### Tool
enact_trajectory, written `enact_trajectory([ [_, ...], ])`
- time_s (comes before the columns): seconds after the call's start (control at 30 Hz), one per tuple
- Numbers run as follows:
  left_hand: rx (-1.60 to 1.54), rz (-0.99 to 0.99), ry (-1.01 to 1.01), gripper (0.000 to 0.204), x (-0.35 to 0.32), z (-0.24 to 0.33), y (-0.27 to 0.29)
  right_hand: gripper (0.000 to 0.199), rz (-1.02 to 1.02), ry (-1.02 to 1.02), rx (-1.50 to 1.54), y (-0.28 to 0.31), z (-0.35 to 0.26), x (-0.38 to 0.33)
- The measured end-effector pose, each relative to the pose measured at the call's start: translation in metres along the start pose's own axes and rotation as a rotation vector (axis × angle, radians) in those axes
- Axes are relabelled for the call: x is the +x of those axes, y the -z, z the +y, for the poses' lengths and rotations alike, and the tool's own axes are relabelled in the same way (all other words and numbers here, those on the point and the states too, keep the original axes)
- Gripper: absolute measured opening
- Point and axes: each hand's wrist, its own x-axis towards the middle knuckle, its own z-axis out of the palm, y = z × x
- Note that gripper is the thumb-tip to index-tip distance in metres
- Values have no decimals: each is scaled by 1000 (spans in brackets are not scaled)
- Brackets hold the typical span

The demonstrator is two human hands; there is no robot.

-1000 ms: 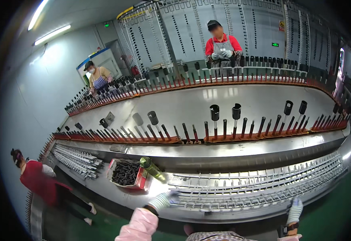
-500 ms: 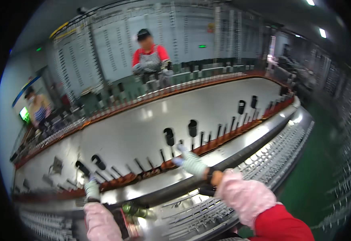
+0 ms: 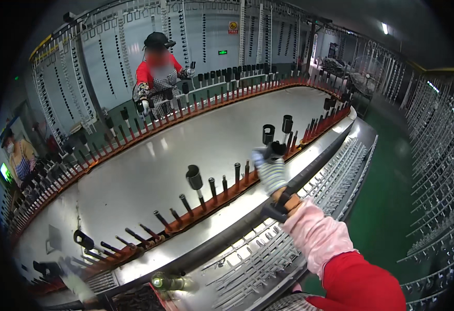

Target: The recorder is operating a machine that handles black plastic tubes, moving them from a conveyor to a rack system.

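Right hand (image 3: 271, 166) is in a striped knit glove, reaching out over the near edge of the conveyor table (image 3: 149, 176). Fingers are closed around a black tube cap (image 3: 275, 150), holding it mouth-down just above the row of upright pins (image 3: 222, 186) on the orange rail (image 3: 206, 210) that runs along the table's near edge. I grip it near the top, so the open end stays free to drop over a pin.

Caps already seated: one on a pin (image 3: 193, 177) left of my hand, two more (image 3: 278, 129) just past it toward the far right end of the rail. Pins between them stand bare, so the cap I hold sits over a gap in the sequence.

Left hand (image 3: 74, 282) is low at the near-left corner, also gloved, badly motion-blurred. Can't tell whether it's open or holding anything. It's near the dark bin of parts (image 3: 133, 300) at the bottom edge, which is probably where the caps are kept within reach. A green bottle (image 3: 167, 282) lies on its side on the steel ledge beside that bin.

Wire racks (image 3: 268, 249) run along the outer ledge under my forearm; pink sleeve guard (image 3: 318, 236) covers the forearm.

Across the table, another person in red (image 3: 157, 78) works the far rail, same pin row, gloved hands at rail height. A third person (image 3: 19, 155) stands at the far-left end.
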Motion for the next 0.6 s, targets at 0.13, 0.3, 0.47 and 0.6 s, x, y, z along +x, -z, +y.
enact_trajectory([
  [0.13, -60, -160, 332, 38, -105, 34, 18, 24, 86, -96, -80, 72, 102, 23],
  [0.3, -2, -323, 546, 40, -181, 99, 116, 34, -95, -160, -130, -12, 78, -12],
  [0.47, 114, -349, 430, 43, -214, 95, 175, 12, -402, 202, -39, -79, -80, 3],
  [0.6, 67, -445, 507, 48, -416, 196, 133, 17, -555, -76, 437, 54, -104, -49],
])
